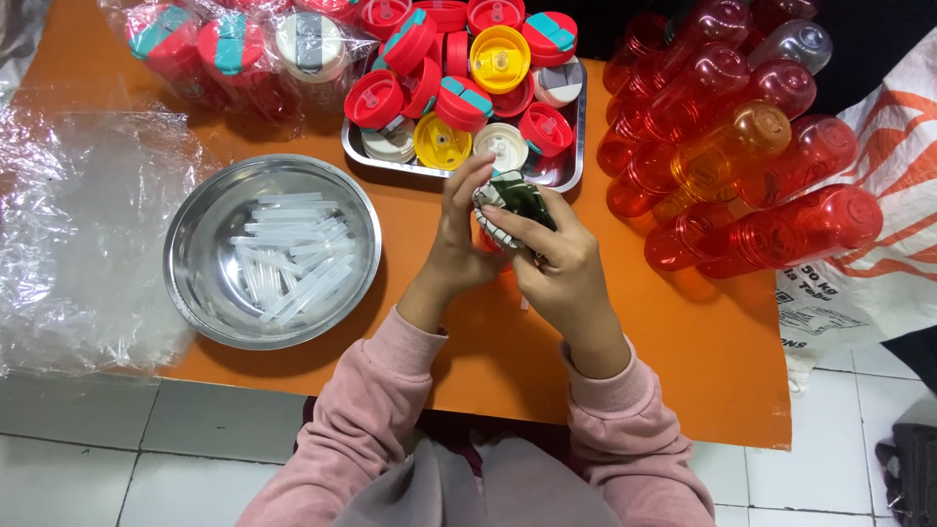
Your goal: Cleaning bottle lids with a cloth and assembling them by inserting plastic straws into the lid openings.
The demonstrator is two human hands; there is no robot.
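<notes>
From the head camera, both hands meet over the middle of the orange bench (pixel 683 371). The left hand (pixel 459 239) and the right hand (pixel 556 268) close together around a dark green and white lid (pixel 512 200), fingers curled onto its ribbed edge from either side; it sits between the fingertips, held above the bench.

At 12 o'clock from the hands, just beyond them, lies a metal tray (pixel 571 161) heaped with red, yellow and cream lids. At 9 o'clock stands a round steel bowl (pixel 195 244) holding clear plastic straws (pixel 293 254). At 3 o'clock lies a pile of red see-through bottles (pixel 742 146). At 11 o'clock, capped bottles sit in a clear bag (pixel 234 54). Crumpled clear plastic sheet (pixel 68 224) covers the bench's 9 o'clock edge.
</notes>
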